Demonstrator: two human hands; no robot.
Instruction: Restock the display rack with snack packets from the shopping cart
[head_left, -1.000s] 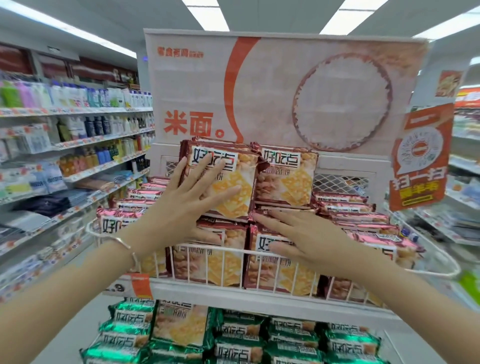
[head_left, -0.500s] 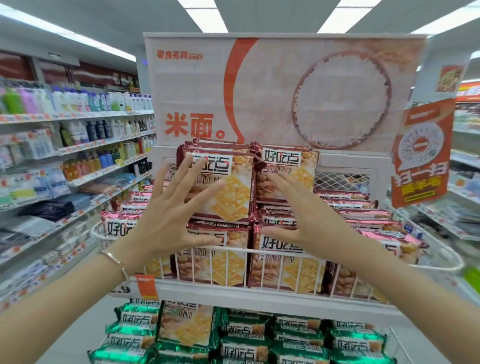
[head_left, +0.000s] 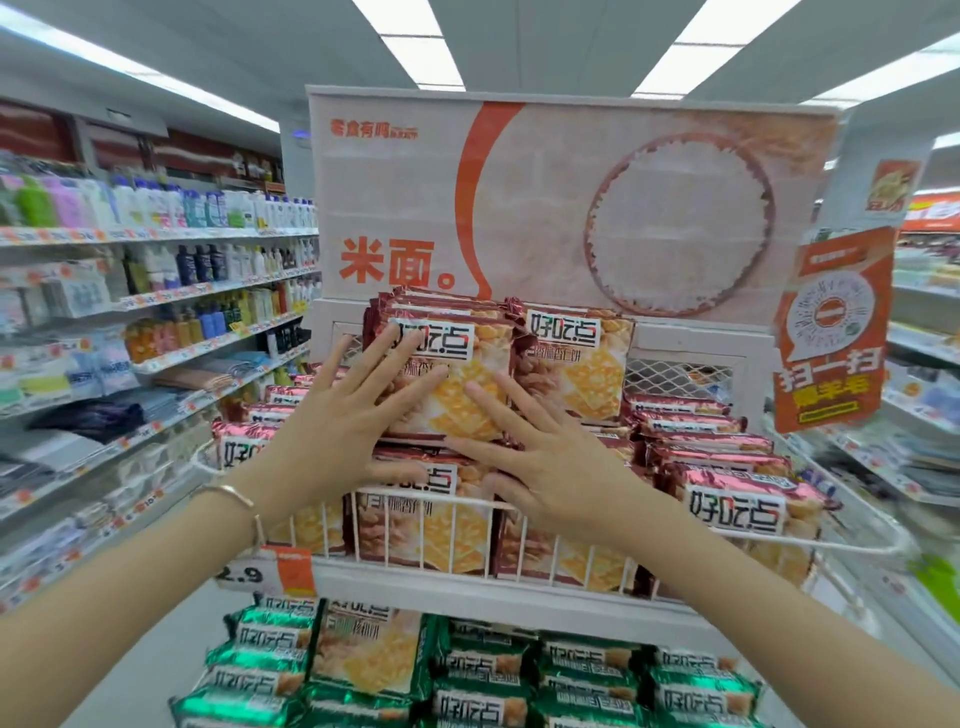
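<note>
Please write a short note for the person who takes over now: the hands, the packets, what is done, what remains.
Left hand: open, flat against the upright red cracker packets on the top tier.
Right hand: open, fingers spread on the same stack, lower right.
Top wire basket looks full of red packets; green packets fill the tier below.
Neither hand grips a packet. The shopping cart is out of view, so what is left cannot be judged.
Next, probably: square the stack, then check the cart.

Long ceiling light panels glow above a store aisle lined with bottle-filled shelves on the left.
</note>
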